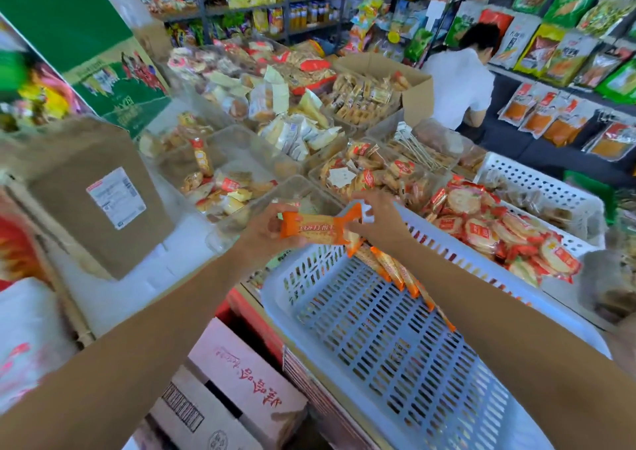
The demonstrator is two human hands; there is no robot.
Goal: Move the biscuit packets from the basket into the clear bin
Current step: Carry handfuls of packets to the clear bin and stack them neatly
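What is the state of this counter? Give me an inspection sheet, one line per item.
Surface: display counter, white, crowded with snack bins.
Job's things: orange biscuit packet held at the far rim of the white basket, beside the clear bin; more packets lie along the basket's far side.
Clutter: brown cardboard box at left; second basket holding round cracker packets at right.
Grips: left hand grips one end of the packet; right hand pinches the other end.
Cables: nothing seen.
Surroundings: snack shelves; a person in a white top beyond the counter.
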